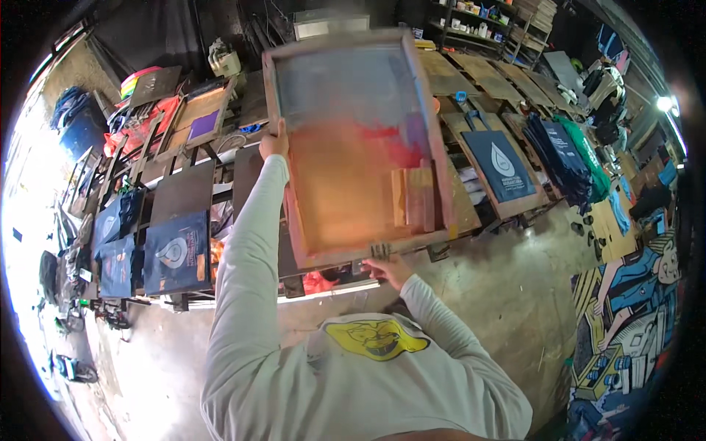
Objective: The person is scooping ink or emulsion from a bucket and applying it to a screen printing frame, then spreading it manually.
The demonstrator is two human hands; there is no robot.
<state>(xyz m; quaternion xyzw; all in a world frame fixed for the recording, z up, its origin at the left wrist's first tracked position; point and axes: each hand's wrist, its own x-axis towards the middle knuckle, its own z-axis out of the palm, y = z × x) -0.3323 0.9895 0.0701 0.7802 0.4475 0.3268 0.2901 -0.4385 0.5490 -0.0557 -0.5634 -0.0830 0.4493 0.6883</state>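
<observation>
A large rectangular wooden frame (334, 257) fills the middle of the view, raised in front of a surface of flat, dark boards (184, 189) and hiding part of it. Its rails are straight and worn, stained pinkish in places, and the top one is blurred. The stretched mesh (334, 176) inside looks thin and hazy: grey-blue above, dusty orange below, with red and purple smears toward the right. Upright orange and brown strips (413, 197) sit in its lower right corner, too blurred to identify. The person's left grip (273, 145), bare below a soft, wrinkled pale sleeve (246, 242), is clamped on the left rail. The right grip (390, 270) is at the lower rail, fingers pointing left; whether it is closed on the wood I cannot tell. To the right, a smooth dark blue cloth piece (500, 165) with a white drop-shaped print lies flat on a board; beneath spreads a scuffed grey concrete floor (500, 294).
</observation>
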